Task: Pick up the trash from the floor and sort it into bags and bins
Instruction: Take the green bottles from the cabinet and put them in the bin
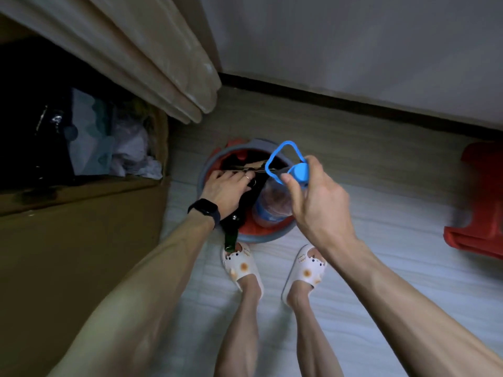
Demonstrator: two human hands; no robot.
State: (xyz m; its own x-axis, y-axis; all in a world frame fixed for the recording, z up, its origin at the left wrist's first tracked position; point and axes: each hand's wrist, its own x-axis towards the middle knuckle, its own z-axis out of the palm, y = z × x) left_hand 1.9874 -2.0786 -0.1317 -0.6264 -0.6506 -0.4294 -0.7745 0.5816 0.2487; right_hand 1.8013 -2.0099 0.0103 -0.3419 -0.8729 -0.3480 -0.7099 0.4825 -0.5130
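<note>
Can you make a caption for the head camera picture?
Right hand holds a blue-capped bottle over the bin while the left hand reaches inside.

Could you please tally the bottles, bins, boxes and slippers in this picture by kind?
Bottles: 2 (plastic bottle, green bottle)
Bin: 1
Box: 1
Slippers: 2
Total: 6

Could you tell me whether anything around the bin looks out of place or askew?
Yes: the green bottle sticks out over the near rim of the bin, by the left slipper, rather than lying inside.
</note>
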